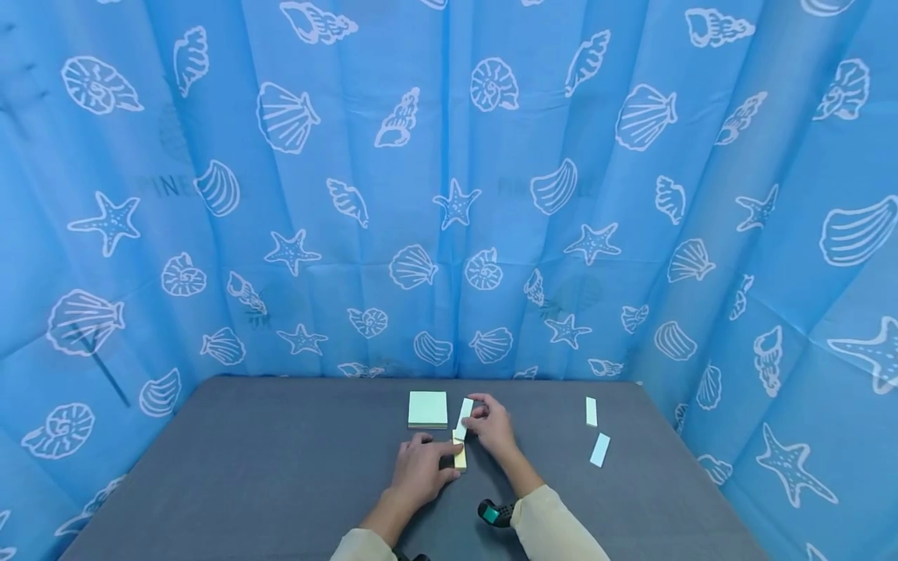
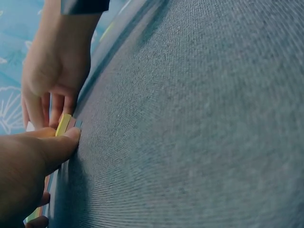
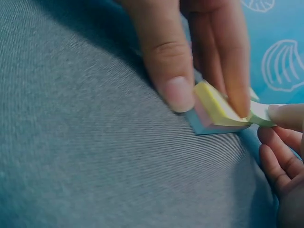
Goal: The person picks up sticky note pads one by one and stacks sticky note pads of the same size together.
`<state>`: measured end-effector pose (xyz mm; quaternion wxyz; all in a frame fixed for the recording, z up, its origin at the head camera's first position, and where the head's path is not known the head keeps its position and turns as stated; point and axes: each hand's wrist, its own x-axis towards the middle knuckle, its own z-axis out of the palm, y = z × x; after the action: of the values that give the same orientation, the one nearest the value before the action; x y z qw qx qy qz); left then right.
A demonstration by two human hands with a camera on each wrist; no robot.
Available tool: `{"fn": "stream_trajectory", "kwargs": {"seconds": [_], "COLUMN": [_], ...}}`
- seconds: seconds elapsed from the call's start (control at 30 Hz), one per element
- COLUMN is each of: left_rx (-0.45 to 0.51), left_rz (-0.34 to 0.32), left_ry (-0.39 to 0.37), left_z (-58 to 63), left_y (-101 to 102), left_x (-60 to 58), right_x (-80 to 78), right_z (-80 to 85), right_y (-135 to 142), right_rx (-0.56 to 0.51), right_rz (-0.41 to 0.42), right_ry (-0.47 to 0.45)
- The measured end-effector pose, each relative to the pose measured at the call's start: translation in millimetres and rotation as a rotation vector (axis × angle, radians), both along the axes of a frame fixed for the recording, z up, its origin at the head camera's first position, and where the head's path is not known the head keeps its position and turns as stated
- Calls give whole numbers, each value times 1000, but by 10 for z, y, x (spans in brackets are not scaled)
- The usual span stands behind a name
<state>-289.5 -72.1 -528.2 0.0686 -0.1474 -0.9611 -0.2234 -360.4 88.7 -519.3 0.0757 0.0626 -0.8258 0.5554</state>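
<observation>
My left hand holds a narrow stack of sticky notes down on the table, its thumb at the near end and a finger across the top. Yellow, pink and blue layers show in the stack in the right wrist view. Between thumb and fingers, my right hand pinches a pale green sticky-note strip at the stack's far end. That strip bends upward and touches the yellow layer; whether it is still stuck there, I cannot tell.
A square pad of pale green notes lies just beyond the left hand. Two small pale strips, one farther back and one nearer, lie to the right on the grey table. A blue shell-print curtain hangs behind.
</observation>
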Motion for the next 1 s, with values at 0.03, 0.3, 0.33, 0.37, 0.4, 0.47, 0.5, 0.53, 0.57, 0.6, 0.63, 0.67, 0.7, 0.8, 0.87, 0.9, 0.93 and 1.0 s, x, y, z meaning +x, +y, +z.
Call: {"fn": "stream_trajectory", "kwargs": {"seconds": [0.03, 0.3, 0.33, 0.37, 0.4, 0.47, 0.5, 0.53, 0.57, 0.6, 0.63, 0.67, 0.7, 0.8, 0.87, 0.9, 0.93, 1.0], "left_rx": [0, 4, 5, 4, 5, 1, 0, 0, 0, 2, 3, 3, 2, -6, -13, -15, -15, -13], "left_rz": [2, 43, 51, 56, 61, 68, 68, 66, 66, 67, 67, 67, 71, 86, 95, 99, 101, 107], "left_ry": [0, 25, 25, 28, 33, 43, 50, 59, 64, 67, 67, 69, 66, 52, 45, 40, 44, 48], "left_z": [0, 35, 44, 49, 52, 56, 55, 55, 54, 53, 54, 50, 46, 39, 33, 33, 34, 30], "left_y": [5, 75, 84, 91, 99, 112, 116, 118, 120, 122, 123, 123, 124, 128, 135, 138, 141, 150], "left_x": [7, 73, 79, 82, 86, 91, 92, 98, 102, 107, 108, 108, 104, 92, 82, 80, 82, 86], "right_x": [6, 31, 28, 24, 21, 13, 9, 6, 4, 3, 2, 1, -1, 0, 1, 4, 6, 9], "right_z": [-10, -15, -13, -12, -12, -11, -11, -12, -11, -9, -6, -4, 0, 19, 37, 45, 53, 62], "right_y": [-10, -42, -40, -38, -34, -24, -18, -13, -10, -6, -3, 1, 4, 14, 30, 38, 47, 64], "right_rx": [22, 82, 81, 84, 86, 87, 89, 92, 92, 95, 97, 105, 110, 127, 138, 143, 148, 159], "right_rz": [1, 28, 32, 35, 40, 51, 58, 68, 75, 81, 87, 97, 103, 121, 140, 146, 156, 179], "right_ry": [4, 22, 21, 21, 22, 24, 29, 37, 36, 36, 34, 36, 34, 9, 1, -7, -10, -14]}}
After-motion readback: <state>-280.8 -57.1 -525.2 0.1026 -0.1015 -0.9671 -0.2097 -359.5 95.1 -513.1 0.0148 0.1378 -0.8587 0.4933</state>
